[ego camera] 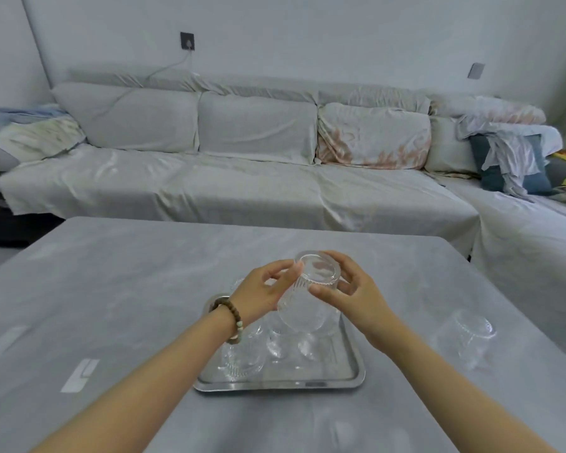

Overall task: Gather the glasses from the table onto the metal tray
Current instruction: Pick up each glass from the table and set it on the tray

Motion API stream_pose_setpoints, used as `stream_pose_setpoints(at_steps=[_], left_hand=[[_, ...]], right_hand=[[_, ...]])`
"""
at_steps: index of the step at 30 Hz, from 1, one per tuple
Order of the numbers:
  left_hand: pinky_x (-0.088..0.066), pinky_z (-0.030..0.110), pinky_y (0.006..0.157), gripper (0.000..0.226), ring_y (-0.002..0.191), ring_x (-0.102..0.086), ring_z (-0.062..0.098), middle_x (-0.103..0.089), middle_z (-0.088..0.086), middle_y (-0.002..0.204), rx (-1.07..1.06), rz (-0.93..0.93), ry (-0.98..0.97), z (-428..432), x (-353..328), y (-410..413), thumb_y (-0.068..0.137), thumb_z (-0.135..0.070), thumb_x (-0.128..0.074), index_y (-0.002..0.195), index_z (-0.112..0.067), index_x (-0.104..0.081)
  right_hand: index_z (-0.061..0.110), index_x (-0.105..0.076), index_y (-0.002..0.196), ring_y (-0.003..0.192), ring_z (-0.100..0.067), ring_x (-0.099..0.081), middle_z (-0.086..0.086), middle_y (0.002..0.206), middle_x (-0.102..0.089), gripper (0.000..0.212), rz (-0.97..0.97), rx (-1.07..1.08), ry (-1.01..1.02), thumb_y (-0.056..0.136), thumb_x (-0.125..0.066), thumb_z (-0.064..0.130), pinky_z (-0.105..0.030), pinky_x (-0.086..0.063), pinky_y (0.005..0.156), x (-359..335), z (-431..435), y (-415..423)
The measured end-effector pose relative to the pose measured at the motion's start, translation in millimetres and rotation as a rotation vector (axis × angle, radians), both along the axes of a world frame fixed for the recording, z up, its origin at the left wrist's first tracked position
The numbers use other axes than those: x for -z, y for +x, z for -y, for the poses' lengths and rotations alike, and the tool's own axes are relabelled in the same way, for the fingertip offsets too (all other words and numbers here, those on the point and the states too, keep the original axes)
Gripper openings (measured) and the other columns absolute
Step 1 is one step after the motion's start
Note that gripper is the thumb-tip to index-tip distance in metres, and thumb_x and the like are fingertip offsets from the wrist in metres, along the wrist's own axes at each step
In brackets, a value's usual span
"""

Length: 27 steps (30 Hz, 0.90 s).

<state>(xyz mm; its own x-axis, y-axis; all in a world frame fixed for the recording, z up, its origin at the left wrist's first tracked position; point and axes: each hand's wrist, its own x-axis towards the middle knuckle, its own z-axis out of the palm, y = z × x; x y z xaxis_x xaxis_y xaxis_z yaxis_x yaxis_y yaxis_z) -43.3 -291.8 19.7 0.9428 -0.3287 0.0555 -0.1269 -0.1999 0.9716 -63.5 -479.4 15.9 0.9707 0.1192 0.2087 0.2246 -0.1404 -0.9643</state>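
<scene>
Holding one ribbed glass between both hands, I have it tilted above the far half of the tray, base toward twelve o'clock and mouth toward six. My left hand closes on its left side, thumb and fingertips pinching near the base; my right hand cups the right side, thumb across the ribbed wall. A beaded bracelet sits on my left wrist.

By my reading, the step in hand is placing: the glass is lifted clear and hangs over the tray, not yet down. The next move calls for turning it level and lowering it into a free spot without knocking its neighbours; the bare metal toward four o'clock looks the safest room. Clear glass on clear glass makes edges hard to judge, so a slow descent seems wise.

Counting: one tray, near six o'clock on the bench. On it I make out roughly four glasses, clustered from the centre to eight o'clock, though my left wrist hides part of the group and the tally is unsure. One glass is in my hands. One more glass stands on the bench at three o'clock, well apart from the tray, so at least one more pickup remains.
</scene>
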Motion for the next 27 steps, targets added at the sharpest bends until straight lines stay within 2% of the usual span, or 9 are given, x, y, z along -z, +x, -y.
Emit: stream_pose_setpoints(at_steps=[2, 3, 6, 8, 11, 14, 19, 24, 27], left_hand=[[-0.051, 0.019, 0.083, 0.057, 0.108, -0.059, 0.007, -0.063, -0.005, 0.118, -0.003, 0.054, 0.047, -7.4, 13.4, -7.5, 0.071, -0.067, -0.045, 0.116, -0.035, -0.058], [-0.047, 0.014, 0.088, 0.057, 0.11, -0.057, 0.002, -0.063, -0.008, 0.12, -0.008, 0.092, 0.063, -11.3, 18.7, -10.2, 0.074, -0.064, -0.043, 0.119, -0.032, -0.058], [-0.035, 0.004, 0.088, 0.058, 0.114, -0.049, -0.006, -0.055, -0.014, 0.128, -0.068, 0.153, 0.113, -24.7, 32.1, -14.7, 0.079, -0.063, -0.037, 0.126, -0.032, -0.052], [-0.031, 0.01, 0.098, 0.061, 0.124, -0.042, 0.0, -0.049, -0.013, 0.136, -0.113, 0.198, 0.209, -34.7, 44.7, -14.6, 0.081, -0.062, -0.036, 0.131, -0.03, -0.049], [-0.022, 0.036, 0.115, 0.058, 0.141, -0.026, 0.013, -0.039, -0.007, 0.147, -0.154, 0.256, 0.441, -45.9, 64.1, -11.8, 0.089, -0.056, -0.034, 0.138, -0.025, -0.041], [-0.008, 0.041, 0.118, 0.056, 0.146, -0.008, 0.017, -0.024, -0.005, 0.155, -0.139, 0.239, 0.622, -48.6, 78.7, -11.7, 0.094, -0.05, -0.032, 0.144, -0.026, -0.028], [-0.006, 0.039, 0.119, 0.059, 0.146, -0.003, 0.016, -0.017, -0.004, 0.158, -0.141, 0.265, 0.691, -46.4, 89.0, -13.8, 0.095, -0.047, -0.031, 0.147, -0.021, -0.02], [-0.006, 0.035, 0.119, 0.06, 0.146, -0.002, 0.014, -0.016, -0.005, 0.158, -0.139, 0.296, 0.708, -47.8, 93.0, -12.8, 0.095, -0.049, -0.03, 0.148, -0.021, -0.02], [-0.006, 0.033, 0.117, 0.061, 0.146, -0.001, 0.013, -0.015, -0.006, 0.158, -0.14, 0.297, 0.706, -48.0, 95.4, -11.9, 0.094, -0.05, -0.03, 0.148, -0.023, -0.019]], right_hand=[[0.032, -0.059, 0.119, 0.106, -0.006, -0.067, 0.011, 0.119, -0.067, 0.062, -0.009, 0.005, -0.006, 0.063, -0.085, 0.036, -0.019, -0.054, 0.082, 13.3, -5.6, -10.5], [0.032, -0.06, 0.118, 0.106, -0.005, -0.066, 0.011, 0.118, -0.067, 0.062, -0.011, 0.012, -0.006, 0.062, -0.086, 0.035, -0.017, -0.054, 0.081, 19.8, -7.4, -14.7], [0.032, -0.06, 0.116, 0.108, -0.004, -0.065, 0.01, 0.12, -0.065, 0.061, -0.034, 0.048, 0.003, 0.061, -0.086, 0.035, -0.019, -0.054, 0.084, 37.4, -10.6, -22.2], [0.03, -0.06, 0.117, 0.111, -0.004, -0.064, 0.009, 0.121, -0.064, 0.065, -0.044, 0.067, 0.009, 0.059, -0.087, 0.037, -0.023, -0.054, 0.089, 48.8, -12.4, -24.1], [0.029, -0.058, 0.123, 0.117, -0.009, -0.061, 0.007, 0.127, -0.062, 0.072, -0.087, 0.1, 0.007, 0.059, -0.088, 0.038, -0.028, -0.052, 0.096, 64.3, -16.5, -23.3], [0.03, -0.056, 0.125, 0.122, -0.012, -0.057, 0.004, 0.133, -0.058, 0.068, -0.117, 0.109, -0.006, 0.065, -0.087, 0.03, -0.032, -0.049, 0.101, 77.8, -21.6, -21.7], [0.035, -0.057, 0.122, 0.119, -0.008, -0.058, 0.008, 0.131, -0.06, 0.065, -0.132, 0.104, 0.022, 0.066, -0.087, 0.025, -0.015, -0.053, 0.081, 92.1, -29.8, -20.5], [0.034, -0.055, 0.123, 0.121, -0.011, -0.057, 0.006, 0.132, -0.059, 0.066, -0.138, 0.125, 0.005, 0.066, -0.087, 0.025, -0.031, -0.049, 0.1, 101.6, -34.1, -17.7], [0.041, -0.055, 0.117, 0.12, -0.007, -0.057, 0.008, 0.131, -0.06, 0.063, -0.137, 0.122, 0.0, 0.065, -0.088, 0.026, -0.033, -0.048, 0.102, 105.8, -36.3, -16.2]])
